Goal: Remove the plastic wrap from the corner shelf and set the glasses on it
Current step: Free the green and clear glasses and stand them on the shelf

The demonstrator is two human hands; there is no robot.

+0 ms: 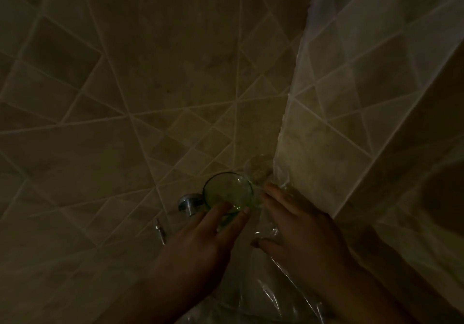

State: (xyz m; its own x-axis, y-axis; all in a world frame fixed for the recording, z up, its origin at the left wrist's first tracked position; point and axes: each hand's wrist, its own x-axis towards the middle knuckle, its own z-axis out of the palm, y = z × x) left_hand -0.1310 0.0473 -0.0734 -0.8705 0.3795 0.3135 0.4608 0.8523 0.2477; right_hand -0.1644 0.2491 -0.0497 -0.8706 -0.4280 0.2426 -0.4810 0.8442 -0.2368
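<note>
Left hand pinching green glass at near rim, fingers narrow. Right hand spread wide, flat on plastic wrap. Clear glass beyond right fingertips, hard against tiled corner. Risk: dragged wrap toppling both. Little room rightward; chrome fitting crowding left.

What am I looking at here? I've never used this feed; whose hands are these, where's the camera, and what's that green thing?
There is one picture, from a camera worn on a person's head, looking down into a dim tiled corner. There is no machine, just bare hands. The left hand has its fingers on a green glass, seen from above. The right hand presses on crinkled clear plastic wrap. A second, clear glass seems to stand behind. A chrome fitting sits on the wall. The shelf itself is too dark to make out.
</note>
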